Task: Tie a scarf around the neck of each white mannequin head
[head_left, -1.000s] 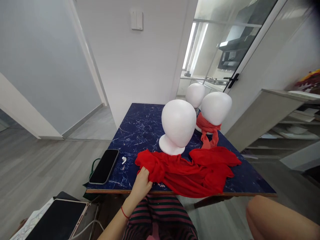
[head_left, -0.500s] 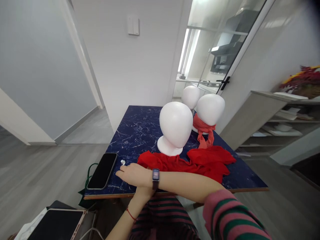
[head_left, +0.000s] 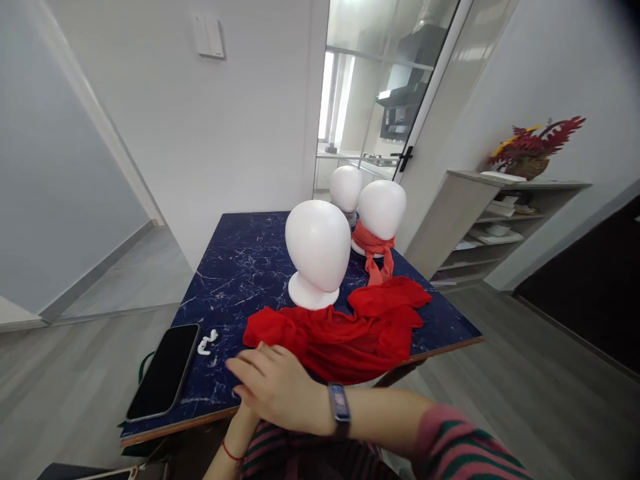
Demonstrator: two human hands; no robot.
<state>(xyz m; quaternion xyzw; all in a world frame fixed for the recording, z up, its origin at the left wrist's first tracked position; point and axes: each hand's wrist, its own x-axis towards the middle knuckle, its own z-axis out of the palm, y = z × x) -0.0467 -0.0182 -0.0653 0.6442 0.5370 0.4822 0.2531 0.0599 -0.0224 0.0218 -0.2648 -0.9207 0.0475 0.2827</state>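
Note:
My right hand (head_left: 275, 390), with a watch on the wrist and a striped sleeve, reaches across to the left over the table's near edge. Its fingers are stretched out and hold nothing. It hovers just in front of a crumpled red scarf (head_left: 345, 337) spread on the dark blue marble table (head_left: 240, 260). My left hand is hidden under the right one; only its wrist with a red string (head_left: 230, 453) shows. Two white earbuds (head_left: 207, 341) lie left of the fingertips, beside a black phone (head_left: 163, 380). A bare white foam head (head_left: 318, 250) stands behind the scarf.
A second foam head (head_left: 383, 210) wearing a tied red scarf (head_left: 373, 243) stands further back, with a third head (head_left: 346, 188) behind it. A shelf unit (head_left: 480, 213) with a flower arrangement (head_left: 535, 143) stands to the right. A glass door is behind the table.
My right arm came in from the right and crossed over my left hand, which had gripped the scarf's corner. A second earbud now lies by the first. The camera swung to the right.

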